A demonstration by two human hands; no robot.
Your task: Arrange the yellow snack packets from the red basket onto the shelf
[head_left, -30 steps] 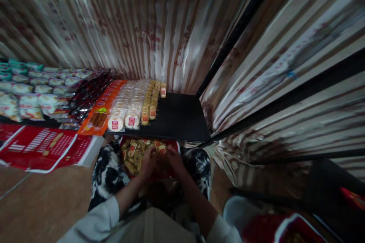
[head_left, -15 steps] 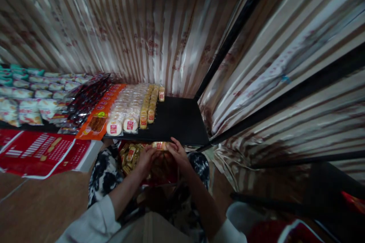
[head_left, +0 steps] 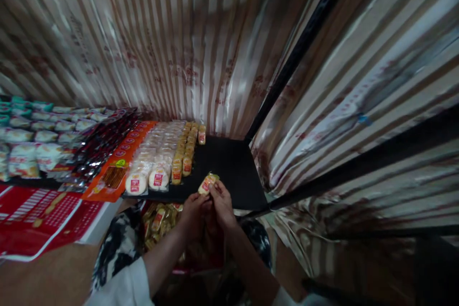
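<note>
Both hands, left (head_left: 191, 208) and right (head_left: 222, 203), pinch one snack pack (head_left: 208, 183) above the shelf's (head_left: 229, 172) front edge; bare shelf at 1 o'clock, label blurred.

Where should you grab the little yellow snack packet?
Probably by its near, lower end, coming from below: the snack packet tilts up and away over the black shelf, and the left hand and right hand already pinch that end.

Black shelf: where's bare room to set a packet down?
The right part of the black shelf is bare, bordered by the narrow yellow packet row on the left and the striped wall on the right. Both hands hold a small packet over its front edge. Left of that row it is packed.
</note>
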